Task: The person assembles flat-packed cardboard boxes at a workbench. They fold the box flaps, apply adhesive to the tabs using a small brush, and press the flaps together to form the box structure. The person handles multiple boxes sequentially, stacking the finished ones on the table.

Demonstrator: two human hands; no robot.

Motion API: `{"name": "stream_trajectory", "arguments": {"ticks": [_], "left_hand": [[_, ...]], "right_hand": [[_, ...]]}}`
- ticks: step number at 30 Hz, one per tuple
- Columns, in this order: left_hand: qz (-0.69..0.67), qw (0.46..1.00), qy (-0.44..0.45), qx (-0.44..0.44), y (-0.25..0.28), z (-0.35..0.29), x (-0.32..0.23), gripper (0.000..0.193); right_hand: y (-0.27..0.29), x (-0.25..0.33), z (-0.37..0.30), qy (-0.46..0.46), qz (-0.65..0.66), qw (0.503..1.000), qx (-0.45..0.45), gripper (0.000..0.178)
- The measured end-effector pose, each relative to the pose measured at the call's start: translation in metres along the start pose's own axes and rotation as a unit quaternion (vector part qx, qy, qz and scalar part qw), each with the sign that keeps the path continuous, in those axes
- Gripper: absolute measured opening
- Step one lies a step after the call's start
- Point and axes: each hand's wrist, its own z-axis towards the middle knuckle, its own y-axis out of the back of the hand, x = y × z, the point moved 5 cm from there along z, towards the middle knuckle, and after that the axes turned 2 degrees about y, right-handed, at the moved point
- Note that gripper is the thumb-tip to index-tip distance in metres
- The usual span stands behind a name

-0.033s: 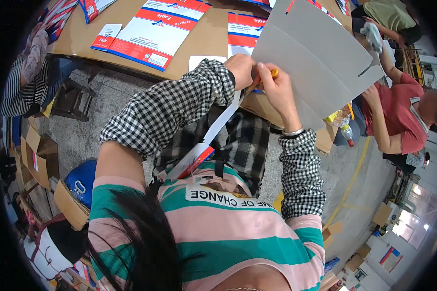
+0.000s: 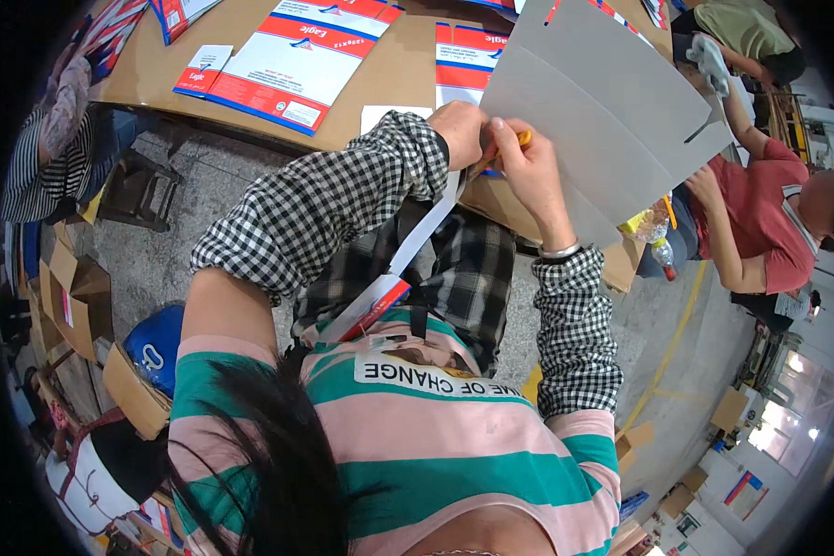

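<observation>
My left hand (image 2: 459, 130) is closed at the left edge of a large grey-backed cardboard sheet (image 2: 612, 102), which is slanted up over the table. Right beside it, my right hand (image 2: 533, 171) is wrapped round a small tool with a yellow handle (image 2: 524, 138). Its working end is mostly hidden between the hands, so its exact kind is unclear. A narrow white cardboard strip (image 2: 424, 232) hangs from below my hands toward my lap, where a red, white and blue printed piece (image 2: 366, 308) rests against me.
Flat printed cartons (image 2: 292, 69) lie on the brown table (image 2: 148, 79). A co-worker in a red shirt (image 2: 760, 222) is close on the right, near a clear plastic bottle (image 2: 663, 255). At left are a dark stool (image 2: 137, 193), an open cardboard box (image 2: 83, 301) and a blue bag (image 2: 153, 347).
My hands and the sheet stay almost still. At the right, the gloved hand of a person and the red-shirted co-worker's hand have shifted slightly.
</observation>
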Motion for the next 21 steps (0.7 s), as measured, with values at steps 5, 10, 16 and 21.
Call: {"name": "stream_trajectory", "arguments": {"ticks": [5, 10, 16, 21], "left_hand": [[-0.003, 1.000, 0.008, 0.022, 0.001, 0.000, 0.002, 0.016], [0.006, 1.000, 0.009, 0.022, 0.005, -0.002, -0.004, 0.018], [0.009, 1.000, 0.011, 0.026, 0.003, 0.001, -0.001, 0.021], [0.032, 0.999, 0.033, 0.021, 0.003, 0.000, 0.003, 0.025]], "right_hand": [[-0.003, 0.000, 0.004, 0.013, -0.052, 0.999, 0.008, 0.029], [-0.002, 0.012, 0.004, 0.025, -0.086, 0.996, -0.018, 0.032], [-0.005, 0.007, 0.006, 0.009, -0.071, 0.997, 0.009, 0.032], [0.008, 0.025, 0.007, -0.019, -0.002, 0.999, -0.032, 0.033]]}}
